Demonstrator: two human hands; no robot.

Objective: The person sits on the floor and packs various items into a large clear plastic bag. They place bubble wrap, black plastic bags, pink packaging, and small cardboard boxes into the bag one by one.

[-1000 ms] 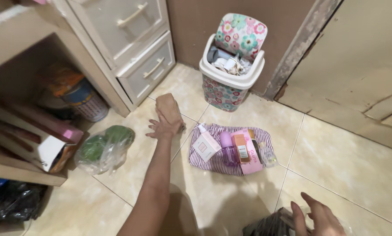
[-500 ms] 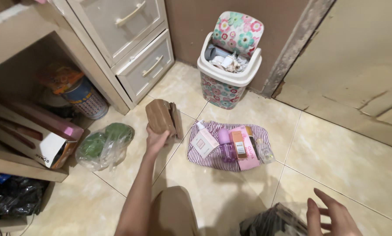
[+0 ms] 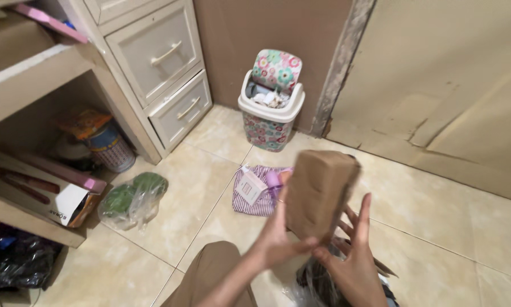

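My left hand (image 3: 278,239) grips a brown cardboard box (image 3: 320,192) by its lower edge and holds it upright in front of me. My right hand (image 3: 352,258) is under and behind the box, fingers spread, touching its bottom right. Behind the box, a purple-striped pouch (image 3: 250,200) lies on the tiled floor with a small white box (image 3: 250,186) and a purple bottle (image 3: 274,178) on it; the rest of its contents are hidden by the brown box. A dark plastic bag (image 3: 318,281) sits below my hands.
A floral bin (image 3: 270,116) full of rubbish stands against the wall by a door (image 3: 454,85). A drawer unit (image 3: 159,62) and shelves (image 3: 28,74) are at left, with a tin (image 3: 108,149), a flat carton (image 3: 50,193) and a clear bag of green things (image 3: 133,196).
My left hand lifted the brown box off the floor by the drawers and carried it right and toward me. My right hand rose to meet it. The camera tilted up.
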